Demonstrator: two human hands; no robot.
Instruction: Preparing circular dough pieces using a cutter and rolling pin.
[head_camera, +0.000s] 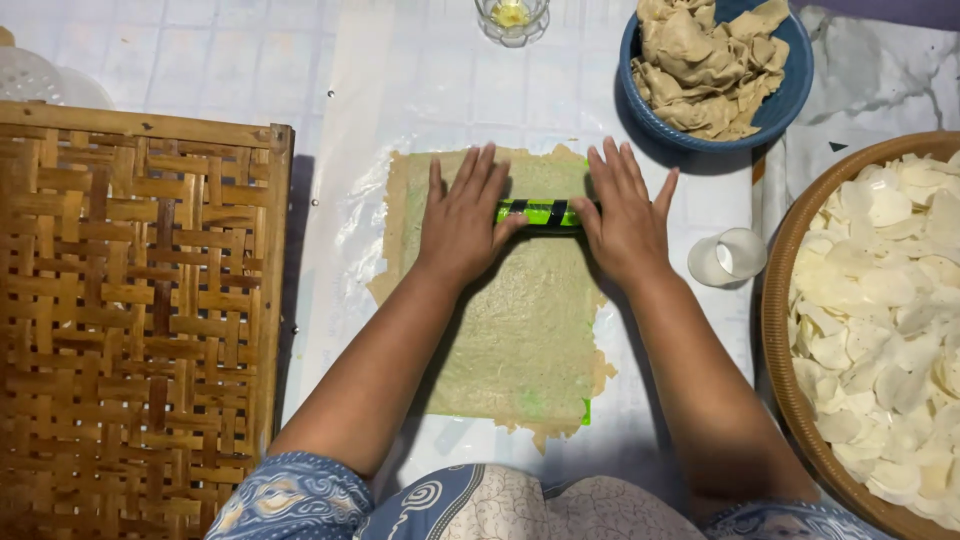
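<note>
A: What is pressed by the two hands?

B: A green roller (541, 212) is pressed by the left hand (462, 218) and the right hand (626, 215), with the fingers stretched flat and slightly spread. It is laid across the far part of a thin dough sheet (515, 330).

A: What is seen around it?

B: A woven bamboo tray (130, 310) is placed at the left. A blue bowl (795, 75) of dough scraps is seen far right, and a basket (775, 310) of white chips at the right.

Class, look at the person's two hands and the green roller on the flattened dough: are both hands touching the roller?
Touching. The head view shows the left hand and right hand pressed flat over the ends of the green roller, no gap.
</note>
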